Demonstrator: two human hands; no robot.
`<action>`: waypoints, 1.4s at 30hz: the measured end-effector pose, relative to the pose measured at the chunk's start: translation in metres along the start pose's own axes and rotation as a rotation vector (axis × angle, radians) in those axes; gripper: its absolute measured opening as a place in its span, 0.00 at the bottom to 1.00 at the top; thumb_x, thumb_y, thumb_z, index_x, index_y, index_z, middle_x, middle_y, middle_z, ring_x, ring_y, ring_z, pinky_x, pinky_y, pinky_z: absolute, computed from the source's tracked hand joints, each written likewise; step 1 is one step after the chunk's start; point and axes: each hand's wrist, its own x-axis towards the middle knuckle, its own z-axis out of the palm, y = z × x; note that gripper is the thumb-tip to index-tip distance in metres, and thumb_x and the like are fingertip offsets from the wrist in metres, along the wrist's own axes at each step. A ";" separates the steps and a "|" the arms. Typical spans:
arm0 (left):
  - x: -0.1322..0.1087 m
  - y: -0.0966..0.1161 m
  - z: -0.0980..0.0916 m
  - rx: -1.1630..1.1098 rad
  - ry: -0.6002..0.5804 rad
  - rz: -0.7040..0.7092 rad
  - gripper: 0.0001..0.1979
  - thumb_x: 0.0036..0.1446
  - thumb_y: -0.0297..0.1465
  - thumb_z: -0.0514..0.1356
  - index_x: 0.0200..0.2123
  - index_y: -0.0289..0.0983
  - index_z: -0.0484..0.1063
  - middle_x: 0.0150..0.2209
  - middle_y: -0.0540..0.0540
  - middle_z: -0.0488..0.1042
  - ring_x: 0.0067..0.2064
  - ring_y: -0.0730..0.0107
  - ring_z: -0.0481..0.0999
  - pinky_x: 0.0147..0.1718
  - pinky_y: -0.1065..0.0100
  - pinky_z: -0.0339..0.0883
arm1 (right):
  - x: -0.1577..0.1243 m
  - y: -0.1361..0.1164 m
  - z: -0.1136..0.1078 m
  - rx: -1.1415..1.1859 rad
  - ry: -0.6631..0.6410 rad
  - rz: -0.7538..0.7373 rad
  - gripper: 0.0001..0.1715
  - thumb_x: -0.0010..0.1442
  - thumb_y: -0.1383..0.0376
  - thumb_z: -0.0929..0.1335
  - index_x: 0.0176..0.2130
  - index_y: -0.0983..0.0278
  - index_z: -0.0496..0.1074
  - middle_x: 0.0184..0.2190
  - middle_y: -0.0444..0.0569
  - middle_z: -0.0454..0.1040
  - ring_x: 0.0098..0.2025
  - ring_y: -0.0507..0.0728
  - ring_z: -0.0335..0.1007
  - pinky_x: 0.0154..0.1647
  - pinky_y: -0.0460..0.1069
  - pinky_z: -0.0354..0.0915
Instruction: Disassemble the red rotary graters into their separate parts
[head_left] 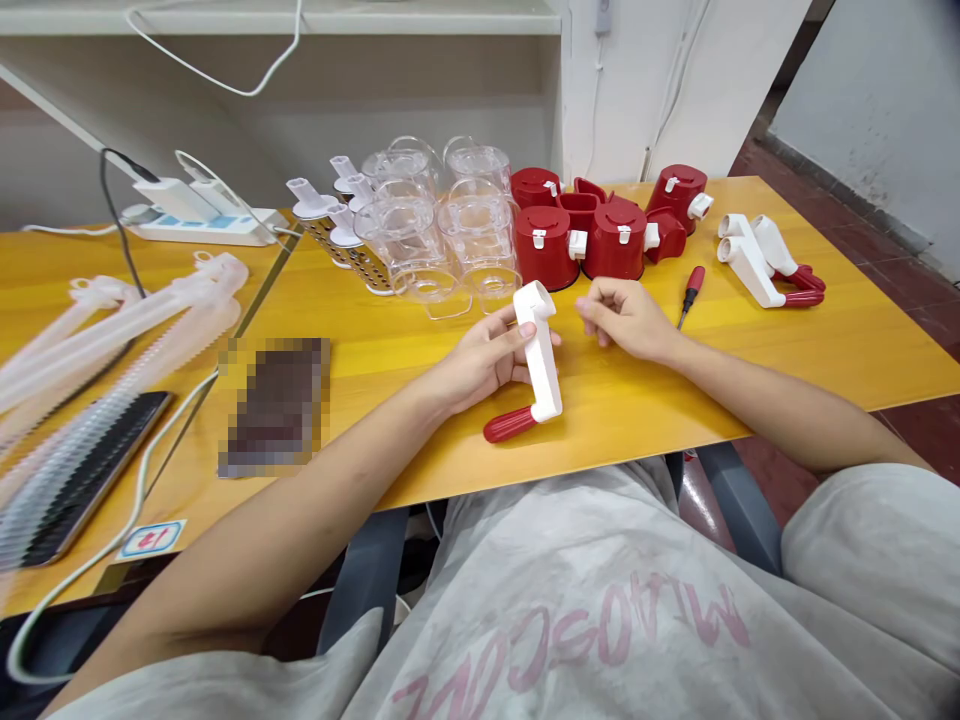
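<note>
My left hand (484, 362) grips a white crank handle (543, 365) with a red knob, thumb across its arm. The round socket end points up and the red knob hangs toward the table's front edge. Just to the right, apart from the crank, my right hand (628, 318) is closed with its fingers curled together; whatever they hold, if anything, is too small to make out. A red-handled screwdriver (694, 288) lies right of this hand. More white crank handles (754, 262) with red knobs lie farther right.
Behind my hands stand several red housings (546, 248), clear plastic containers (405, 235) and perforated drums (367, 265) with white shafts. On the left are a blurred-out flat item (277, 405), translucent plastic strips (161, 305), a dark tablet-like device (97, 470) and a power strip (217, 228) with cables.
</note>
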 end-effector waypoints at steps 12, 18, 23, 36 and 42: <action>0.001 -0.001 0.002 0.002 -0.006 0.063 0.46 0.50 0.49 0.89 0.62 0.40 0.72 0.45 0.45 0.86 0.37 0.65 0.88 0.29 0.72 0.83 | -0.002 -0.002 0.005 0.103 -0.072 -0.015 0.35 0.68 0.38 0.77 0.42 0.66 0.71 0.30 0.44 0.74 0.25 0.45 0.68 0.25 0.42 0.64; 0.003 -0.004 0.007 -0.034 0.082 0.113 0.41 0.39 0.49 0.92 0.45 0.35 0.78 0.38 0.49 0.81 0.37 0.69 0.84 0.37 0.70 0.83 | -0.011 -0.009 0.016 0.204 -0.156 -0.082 0.37 0.67 0.39 0.79 0.52 0.67 0.74 0.45 0.49 0.79 0.30 0.44 0.71 0.29 0.41 0.69; 0.005 -0.006 0.014 -0.003 0.218 0.117 0.41 0.29 0.44 0.94 0.40 0.34 0.78 0.36 0.49 0.82 0.37 0.71 0.81 0.39 0.70 0.78 | -0.017 -0.017 0.024 0.201 -0.213 -0.078 0.39 0.64 0.40 0.81 0.54 0.68 0.75 0.44 0.48 0.79 0.31 0.43 0.71 0.29 0.40 0.66; -0.005 0.009 0.034 0.333 0.323 0.234 0.32 0.38 0.45 0.87 0.31 0.37 0.71 0.28 0.53 0.69 0.31 0.74 0.64 0.30 0.72 0.57 | -0.007 -0.004 0.025 0.262 -0.167 -0.033 0.44 0.63 0.36 0.81 0.58 0.66 0.73 0.44 0.47 0.78 0.28 0.43 0.72 0.28 0.41 0.70; -0.014 0.010 0.029 0.800 0.257 0.456 0.24 0.61 0.46 0.75 0.50 0.35 0.79 0.40 0.45 0.80 0.38 0.65 0.74 0.40 0.67 0.68 | -0.007 -0.001 0.022 0.427 -0.362 -0.099 0.55 0.66 0.27 0.74 0.69 0.63 0.62 0.52 0.50 0.78 0.31 0.46 0.79 0.31 0.43 0.76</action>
